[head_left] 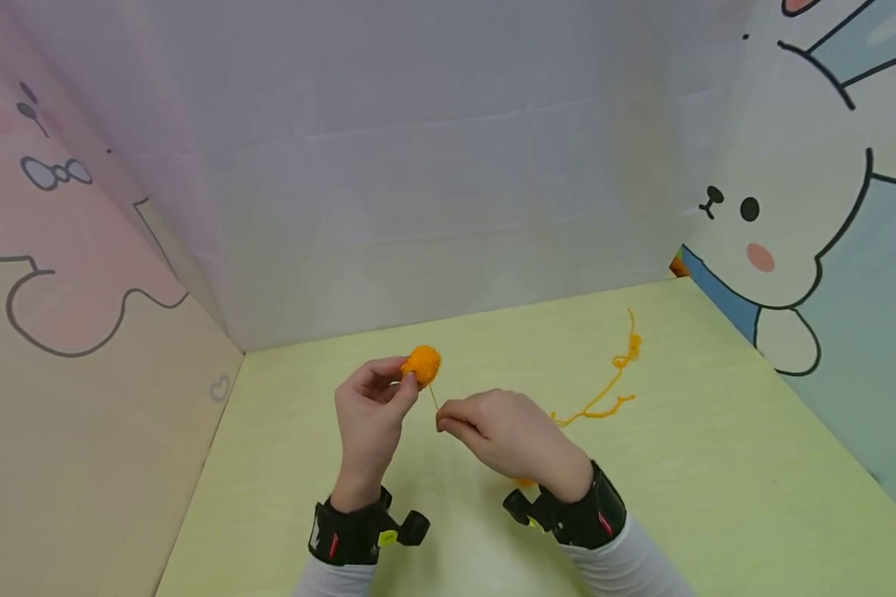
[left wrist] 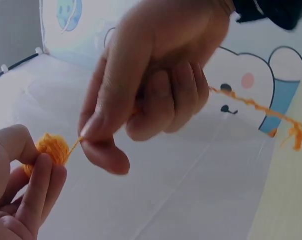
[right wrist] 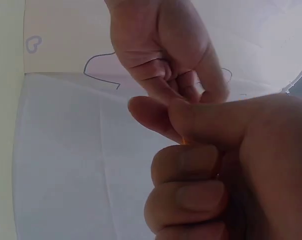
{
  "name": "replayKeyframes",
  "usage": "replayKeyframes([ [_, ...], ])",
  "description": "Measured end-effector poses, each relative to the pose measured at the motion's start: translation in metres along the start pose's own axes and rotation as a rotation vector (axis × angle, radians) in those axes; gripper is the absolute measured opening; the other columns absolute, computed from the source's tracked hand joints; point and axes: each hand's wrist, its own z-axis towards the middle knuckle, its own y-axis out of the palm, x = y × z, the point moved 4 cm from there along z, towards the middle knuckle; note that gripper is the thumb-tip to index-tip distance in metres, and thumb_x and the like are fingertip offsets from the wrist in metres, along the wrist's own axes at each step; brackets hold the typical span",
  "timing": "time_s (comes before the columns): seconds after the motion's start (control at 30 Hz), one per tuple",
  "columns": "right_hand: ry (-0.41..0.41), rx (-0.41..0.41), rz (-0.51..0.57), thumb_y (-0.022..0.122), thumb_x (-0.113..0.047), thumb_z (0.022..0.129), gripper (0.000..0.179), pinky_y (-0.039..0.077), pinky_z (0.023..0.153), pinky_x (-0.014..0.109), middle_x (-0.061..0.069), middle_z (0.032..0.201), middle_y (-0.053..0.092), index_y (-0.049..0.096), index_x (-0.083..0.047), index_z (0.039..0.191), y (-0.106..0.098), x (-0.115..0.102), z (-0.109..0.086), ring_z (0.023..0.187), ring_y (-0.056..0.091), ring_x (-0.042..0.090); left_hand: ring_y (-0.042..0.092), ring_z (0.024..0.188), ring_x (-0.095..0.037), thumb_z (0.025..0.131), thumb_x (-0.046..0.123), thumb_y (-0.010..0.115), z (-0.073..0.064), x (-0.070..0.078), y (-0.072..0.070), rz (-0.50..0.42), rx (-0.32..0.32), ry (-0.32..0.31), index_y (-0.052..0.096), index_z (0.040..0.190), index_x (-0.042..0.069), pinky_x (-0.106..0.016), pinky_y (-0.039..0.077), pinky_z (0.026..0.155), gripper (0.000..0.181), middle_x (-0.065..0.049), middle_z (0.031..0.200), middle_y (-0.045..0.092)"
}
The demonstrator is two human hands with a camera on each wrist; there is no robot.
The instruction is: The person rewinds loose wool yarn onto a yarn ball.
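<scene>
My left hand [head_left: 373, 406] holds a small orange ball of yarn [head_left: 423, 365] between thumb and fingers, above the table. From the ball a short taut strand of yarn [left wrist: 75, 146] runs to my right hand [head_left: 511, 431], which pinches it between thumb and index finger. The other right fingers are curled in toward the palm, as the right wrist view shows. Past that hand the loose yarn tail [head_left: 605, 391] trails over the table to the right, with small knots and a side branch. In the right wrist view the ball is hidden behind the hands.
The pale green tabletop [head_left: 717, 464] is bordered by a white sheet [head_left: 433, 166] at the back and printed cartoon panels on both sides. A bit of orange yarn [head_left: 524, 482] shows beneath the right wrist. Black straps with small cameras sit on both wrists.
</scene>
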Motion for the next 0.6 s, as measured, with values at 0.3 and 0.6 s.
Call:
replayKeyframes([
  [0.3, -0.107, 0.103, -0.005, 0.057, -0.027, 0.101, 0.013, 0.043, 0.054, 0.021, -0.018, 0.071, 0.052, 0.068, -0.023, 0.095, -0.015, -0.007, -0.008, 0.058, 0.045, 0.001, 0.068, 0.075, -0.023, 0.074, -0.012, 0.076, 0.004, -0.003, 0.0, 0.278, 0.058, 0.179, 0.072, 0.091, -0.002, -0.023, 0.06, 0.067, 0.02, -0.013, 0.092, 0.069],
  [0.6, -0.13, 0.39, 0.054, 0.064, -0.021, 0.096, 0.009, 0.042, 0.048, 0.02, -0.014, 0.078, 0.063, 0.072, -0.019, 0.096, -0.036, 0.002, -0.016, 0.055, 0.041, -0.001, 0.067, 0.076, -0.021, 0.07, -0.018, 0.075, 0.004, 0.026, 0.016, 0.427, -0.096, 0.228, 0.069, 0.09, -0.008, -0.042, 0.062, 0.064, 0.023, -0.019, 0.091, 0.068],
])
